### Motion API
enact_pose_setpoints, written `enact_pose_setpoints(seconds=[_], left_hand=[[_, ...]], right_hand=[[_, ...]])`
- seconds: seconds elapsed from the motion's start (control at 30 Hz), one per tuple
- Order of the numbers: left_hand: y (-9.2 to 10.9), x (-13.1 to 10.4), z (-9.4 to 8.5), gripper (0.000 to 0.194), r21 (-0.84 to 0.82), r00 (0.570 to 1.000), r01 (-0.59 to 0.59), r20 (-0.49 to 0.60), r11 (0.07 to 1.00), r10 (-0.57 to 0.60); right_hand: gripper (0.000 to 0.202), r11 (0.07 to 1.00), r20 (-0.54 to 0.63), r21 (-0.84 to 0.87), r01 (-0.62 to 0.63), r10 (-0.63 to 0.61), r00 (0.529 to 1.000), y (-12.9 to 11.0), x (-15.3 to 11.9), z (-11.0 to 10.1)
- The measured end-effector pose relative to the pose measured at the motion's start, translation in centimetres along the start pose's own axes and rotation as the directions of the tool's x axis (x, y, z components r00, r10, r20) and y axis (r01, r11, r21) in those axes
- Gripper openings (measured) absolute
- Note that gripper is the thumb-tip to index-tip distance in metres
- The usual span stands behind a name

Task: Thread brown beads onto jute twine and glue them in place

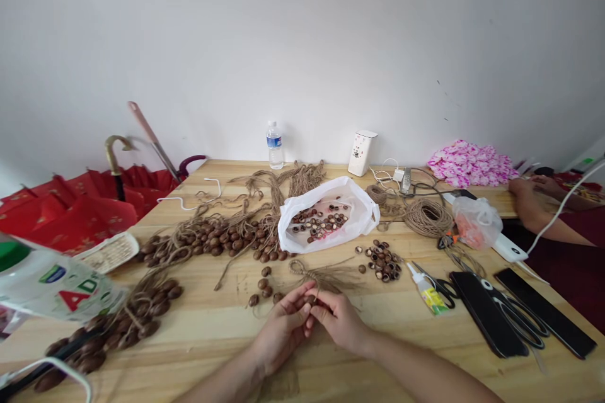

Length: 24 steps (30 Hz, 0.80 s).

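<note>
My left hand (283,325) and my right hand (343,322) meet near the front of the wooden table, fingertips pinched together around a small brown nut shell (310,300), mostly hidden by the fingers. Just beyond them lies a bundle of jute twine (326,276) with a loop at its left end; strands of it run to the fingers. A few loose brown nut shells (266,291) sit to the left of the bundle. On its right is a pile of halved shells (384,261). Behind, an open white plastic bag (363,217) holds more half shells.
Strung nut shells (222,236) spread across the left. A large bottle (61,286) stands front left. At right lie a glue bottle (429,289), scissors (515,315), dark phones (486,315) and a twine coil (428,216). Another person's arm (543,217) rests at far right.
</note>
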<state>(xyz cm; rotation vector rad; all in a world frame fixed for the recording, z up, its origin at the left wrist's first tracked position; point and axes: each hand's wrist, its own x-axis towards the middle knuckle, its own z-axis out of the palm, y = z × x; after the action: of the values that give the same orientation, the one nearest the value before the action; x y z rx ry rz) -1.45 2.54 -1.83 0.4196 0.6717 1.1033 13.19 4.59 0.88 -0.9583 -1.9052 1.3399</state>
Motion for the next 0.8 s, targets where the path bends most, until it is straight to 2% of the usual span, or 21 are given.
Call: enact_pose_setpoints(seconds=[0.4, 0.8], left_hand=[[0.36, -0.26, 0.46, 0.044, 0.008, 1.0, 0.012, 0.002, 1.0, -0.012], [0.33, -0.1, 0.18, 0.04, 0.044, 0.999, 0.023, 0.045, 0.999, -0.025]], right_hand=[[0.024, 1.0, 0.009, 0.003, 0.004, -0.004, 1.0, 0.47, -0.03, -0.05], [0.031, 0.992, -0.055, -0.126, 0.012, -0.019, 0.998, 0.95, -0.1, -0.17]])
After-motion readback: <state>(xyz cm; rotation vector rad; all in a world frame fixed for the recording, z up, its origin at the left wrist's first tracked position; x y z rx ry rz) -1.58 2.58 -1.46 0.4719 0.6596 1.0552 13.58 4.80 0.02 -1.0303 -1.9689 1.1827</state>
